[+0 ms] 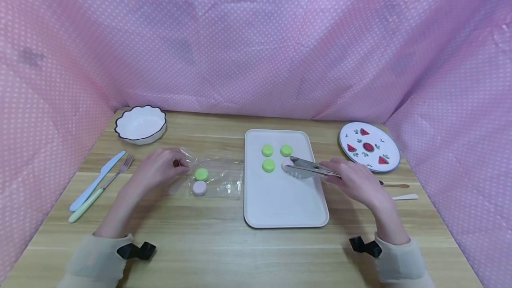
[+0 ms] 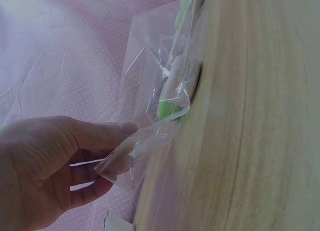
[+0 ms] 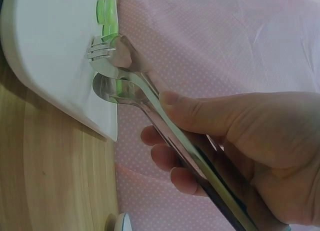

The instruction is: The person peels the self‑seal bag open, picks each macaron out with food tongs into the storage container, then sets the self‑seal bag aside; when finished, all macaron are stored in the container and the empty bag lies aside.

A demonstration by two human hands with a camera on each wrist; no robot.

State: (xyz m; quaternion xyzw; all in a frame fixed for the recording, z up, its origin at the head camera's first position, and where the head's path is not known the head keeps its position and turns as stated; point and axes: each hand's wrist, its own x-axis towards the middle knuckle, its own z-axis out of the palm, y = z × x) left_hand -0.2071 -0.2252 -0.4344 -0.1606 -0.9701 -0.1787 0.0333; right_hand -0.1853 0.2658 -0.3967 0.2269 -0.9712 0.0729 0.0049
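My left hand pinches the edge of a clear plastic bag between thumb and fingers. In the bag lie a green macaron and a pale pink macaron, side by side. My right hand grips metal serving tongs, thumb on one arm and fingers on the other. Their tips, one slotted like a fork, reach over the white tray. A pale pink macaron shows at the tips, partly hidden by them. Three green macarons sit on the tray beside it.
A scalloped white bowl stands at the back left, with a knife and fork in front. At the right, a watermelon-patterned plate lies beyond my right hand, near partly covered cutlery handles. Pink dotted cloth hangs around the table.
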